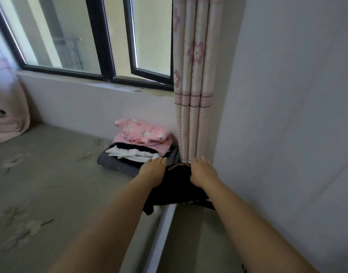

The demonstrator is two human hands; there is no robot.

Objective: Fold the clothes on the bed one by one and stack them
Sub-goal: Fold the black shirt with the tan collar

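Nearest the camera, two bare forearms reach forward over the edge of the grey, faintly flower-printed bed point(51, 174). Between them hangs a folded black garment with a thin gold trim at its far edge point(177, 186), carried level above the bed's right edge, a loose corner drooping off its near left side. The left hand point(152, 172) lies along the garment's left side and the right hand point(203, 173) along its right side; the backs of both hands face up and the fingers point forward, fairly straight, while the thumbs and whatever is under the cloth are hidden, so how firmly each holds cannot be told. Holding both sides at once probably keeps the folds from slipping as the piece travels.

Just beyond the left fingertips sits the stack of folded clothes point(137, 150): a dark grey knitted piece at the bottom, white and black layers above it, and a pink padded garment with white flowers point(143, 133) on top. It is tucked into the corner where the bed meets the wall, beside the pink flowered curtain point(193, 85), likely so the pile stays out of the working space. Farther off is the black-framed window point(102, 40).
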